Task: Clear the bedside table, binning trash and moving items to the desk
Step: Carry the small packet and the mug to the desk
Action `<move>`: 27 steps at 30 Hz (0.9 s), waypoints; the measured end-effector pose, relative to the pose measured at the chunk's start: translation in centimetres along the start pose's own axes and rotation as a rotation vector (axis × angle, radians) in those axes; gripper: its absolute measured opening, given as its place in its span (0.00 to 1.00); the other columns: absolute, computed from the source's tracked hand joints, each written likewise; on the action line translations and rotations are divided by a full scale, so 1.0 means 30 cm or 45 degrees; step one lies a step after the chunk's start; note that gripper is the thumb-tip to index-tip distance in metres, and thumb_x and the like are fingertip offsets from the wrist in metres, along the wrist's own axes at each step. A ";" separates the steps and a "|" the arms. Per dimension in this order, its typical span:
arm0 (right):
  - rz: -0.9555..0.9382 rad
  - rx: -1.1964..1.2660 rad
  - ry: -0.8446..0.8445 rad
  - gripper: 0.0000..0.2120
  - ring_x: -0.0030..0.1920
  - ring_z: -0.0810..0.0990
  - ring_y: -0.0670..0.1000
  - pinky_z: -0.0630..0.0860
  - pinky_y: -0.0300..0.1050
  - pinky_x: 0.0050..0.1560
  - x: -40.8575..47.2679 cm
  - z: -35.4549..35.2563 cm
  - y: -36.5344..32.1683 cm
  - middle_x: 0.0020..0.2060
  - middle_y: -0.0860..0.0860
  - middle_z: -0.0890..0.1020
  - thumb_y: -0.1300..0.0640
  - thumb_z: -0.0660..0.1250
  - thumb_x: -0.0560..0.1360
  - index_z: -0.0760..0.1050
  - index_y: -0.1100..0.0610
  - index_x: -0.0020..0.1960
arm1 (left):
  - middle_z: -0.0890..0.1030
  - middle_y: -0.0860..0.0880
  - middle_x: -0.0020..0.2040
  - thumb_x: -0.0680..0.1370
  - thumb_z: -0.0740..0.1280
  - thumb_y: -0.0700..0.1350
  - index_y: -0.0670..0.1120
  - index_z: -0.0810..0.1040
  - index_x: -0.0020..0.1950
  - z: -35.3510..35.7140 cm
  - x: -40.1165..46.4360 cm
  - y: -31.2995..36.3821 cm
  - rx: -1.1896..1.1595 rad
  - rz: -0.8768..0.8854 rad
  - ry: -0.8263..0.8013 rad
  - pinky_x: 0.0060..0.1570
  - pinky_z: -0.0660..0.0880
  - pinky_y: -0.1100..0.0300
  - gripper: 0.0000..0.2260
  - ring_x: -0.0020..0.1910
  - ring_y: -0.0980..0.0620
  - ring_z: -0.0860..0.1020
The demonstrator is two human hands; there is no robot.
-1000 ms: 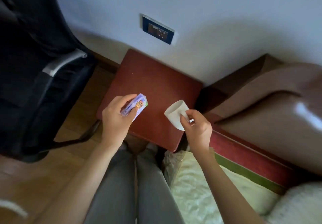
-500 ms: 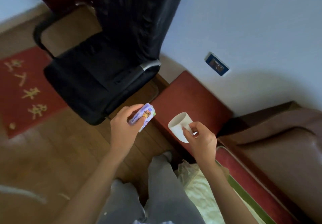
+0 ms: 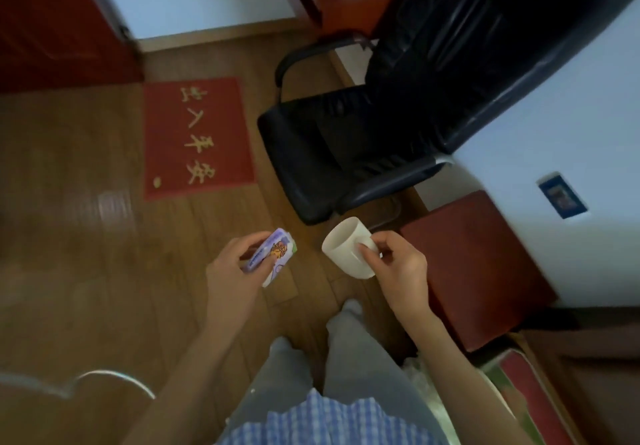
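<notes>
Mug [image 3: 348,248]: smooth white ceramic, cylindrical

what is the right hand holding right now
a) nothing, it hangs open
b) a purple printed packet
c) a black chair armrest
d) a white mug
d: the right hand has its fingers curled round the handle side of the white mug, held tilted above the wooden floor, while the purple printed packet is in the left hand.
</notes>
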State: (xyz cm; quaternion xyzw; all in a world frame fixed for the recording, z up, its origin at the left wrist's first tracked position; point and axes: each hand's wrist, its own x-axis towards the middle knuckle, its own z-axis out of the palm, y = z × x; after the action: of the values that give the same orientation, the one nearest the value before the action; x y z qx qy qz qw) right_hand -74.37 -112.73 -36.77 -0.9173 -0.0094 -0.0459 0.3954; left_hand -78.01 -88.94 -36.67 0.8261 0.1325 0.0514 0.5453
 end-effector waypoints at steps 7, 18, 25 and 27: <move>-0.077 0.210 -0.164 0.07 0.40 0.80 0.44 0.77 0.36 0.37 0.101 0.175 -0.260 0.40 0.47 0.81 0.53 0.71 0.73 0.78 0.57 0.46 | 0.83 0.53 0.51 0.72 0.73 0.39 0.49 0.81 0.57 -0.235 0.024 -0.071 -0.052 -0.120 0.295 0.46 0.79 0.61 0.14 0.49 0.55 0.81; 0.025 0.409 -0.282 0.03 0.39 0.78 0.41 0.75 0.31 0.36 0.572 0.503 -0.488 0.37 0.46 0.80 0.59 0.71 0.72 0.77 0.55 0.43 | 0.83 0.53 0.51 0.71 0.73 0.36 0.52 0.80 0.55 -0.449 0.517 -0.090 -0.131 -0.162 0.504 0.47 0.80 0.58 0.17 0.48 0.56 0.82; 0.042 0.459 -0.224 0.05 0.38 0.79 0.44 0.78 0.38 0.36 0.953 0.593 -0.616 0.35 0.46 0.80 0.59 0.71 0.72 0.76 0.53 0.40 | 0.83 0.51 0.51 0.71 0.72 0.35 0.51 0.81 0.55 -0.541 0.956 -0.027 -0.194 -0.157 0.495 0.49 0.80 0.50 0.16 0.49 0.54 0.82; 0.025 0.423 -0.210 0.06 0.36 0.79 0.45 0.77 0.39 0.36 1.054 0.620 -0.648 0.34 0.46 0.80 0.60 0.71 0.72 0.76 0.51 0.39 | 0.83 0.53 0.51 0.70 0.73 0.35 0.51 0.81 0.55 -0.559 1.063 -0.008 -0.187 -0.139 0.487 0.48 0.80 0.51 0.17 0.49 0.54 0.82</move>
State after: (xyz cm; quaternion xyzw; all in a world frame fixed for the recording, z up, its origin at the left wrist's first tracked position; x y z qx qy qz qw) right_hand -42.52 -86.45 -32.49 -0.8401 -0.0403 0.0353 0.5398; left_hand -51.28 -65.20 -32.08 0.7509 0.2742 0.1872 0.5709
